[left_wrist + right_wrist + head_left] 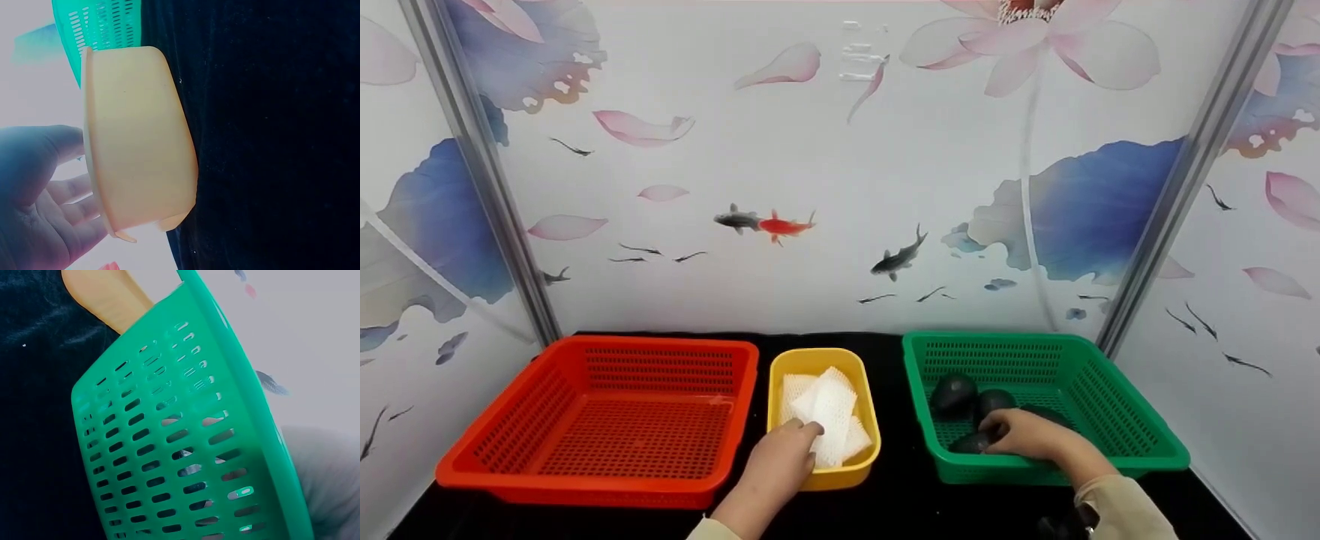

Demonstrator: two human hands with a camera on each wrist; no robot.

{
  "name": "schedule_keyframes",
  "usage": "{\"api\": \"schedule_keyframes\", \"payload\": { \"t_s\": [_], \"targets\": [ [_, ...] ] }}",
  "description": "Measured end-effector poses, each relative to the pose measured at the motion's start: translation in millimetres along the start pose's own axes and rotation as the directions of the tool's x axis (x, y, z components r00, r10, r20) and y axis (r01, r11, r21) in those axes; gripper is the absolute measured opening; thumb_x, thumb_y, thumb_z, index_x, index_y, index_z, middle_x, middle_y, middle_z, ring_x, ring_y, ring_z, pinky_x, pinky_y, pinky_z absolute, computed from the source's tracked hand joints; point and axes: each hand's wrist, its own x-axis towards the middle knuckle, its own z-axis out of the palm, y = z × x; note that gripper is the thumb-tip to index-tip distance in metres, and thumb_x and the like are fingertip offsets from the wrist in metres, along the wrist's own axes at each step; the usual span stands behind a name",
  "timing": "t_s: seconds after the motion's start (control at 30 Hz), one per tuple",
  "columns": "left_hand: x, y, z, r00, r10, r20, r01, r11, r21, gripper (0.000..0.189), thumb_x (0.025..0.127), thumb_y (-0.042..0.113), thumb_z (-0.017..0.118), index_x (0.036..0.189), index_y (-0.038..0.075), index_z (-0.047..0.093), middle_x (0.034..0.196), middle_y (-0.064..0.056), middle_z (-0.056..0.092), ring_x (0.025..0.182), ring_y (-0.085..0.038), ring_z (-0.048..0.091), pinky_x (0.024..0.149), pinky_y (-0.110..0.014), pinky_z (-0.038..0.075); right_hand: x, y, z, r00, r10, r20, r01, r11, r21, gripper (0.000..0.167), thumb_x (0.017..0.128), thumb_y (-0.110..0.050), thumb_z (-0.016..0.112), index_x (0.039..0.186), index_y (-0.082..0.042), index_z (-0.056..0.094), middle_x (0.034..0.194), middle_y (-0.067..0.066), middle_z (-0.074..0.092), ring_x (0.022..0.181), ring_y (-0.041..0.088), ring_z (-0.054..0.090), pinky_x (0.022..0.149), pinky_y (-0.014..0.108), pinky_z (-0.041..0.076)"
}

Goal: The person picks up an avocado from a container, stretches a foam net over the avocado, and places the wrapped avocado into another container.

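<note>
Low in the head view's centre, the left hand (781,457) reaches into the yellow tub (862,465) and pinches a white foam net (829,409), while at lower right the right hand (1024,433) curls around a dark avocado (971,443) inside the green basket (1117,420), the red basket (585,480) sitting at lower left.

Under the left hand (784,457), the yellow tub (856,471) is smooth, slightly glossy plastic, and the white sleeves (826,409) in it look like soft foam netting with a matt, ribbed mesh surface. Around the right hand (1024,433), the green basket (1117,405) is shiny slotted plastic; the dark fruits (954,394) inside have a dull, faintly pebbled skin. Left of the left hand, the red basket (607,427) is the same perforated glossy plastic. The counter (900,502) beneath both hands is covered in black, matt, velvety cloth.
</note>
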Motion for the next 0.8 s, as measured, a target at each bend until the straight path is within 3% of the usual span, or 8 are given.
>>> {"api": "schedule_keyframes", "payload": {
  "t_s": [0.37,0.8],
  "targets": [
    [2.8,1.3,3.2,0.999,-0.01,-0.034,0.009,1.0,-0.012,0.029,0.071,0.001,0.073,0.099,0.008,0.07,0.083,-0.007,0.061,0.073,-0.025,0.062,0.065,-0.036,0.052,5.2,4.9,0.5,0.998,-0.054,0.03,0.053,0.998,0.032,0.046,0.087,-0.02,0.072,0.126,0.001,0.059,0.117,0.019,0.06,0.106,0.039,0.056,0.085,0.056,0.045],
    [4.8,1.1,5.8,0.997,-0.081,0.009,0.082,0.997,-0.012,0.027,0.078,0.007,0.073,0.105,0.006,0.071,0.086,-0.009,0.061,0.076,-0.026,0.062,0.068,-0.039,0.052,11.4,7.5,0.6,0.994,-0.101,0.029,0.1,0.995,0.025,0.045,0.085,-0.023,0.074,0.124,-0.004,0.063,0.115,0.014,0.062,0.104,0.034,0.057,0.084,0.053,0.046]
  ]
}}
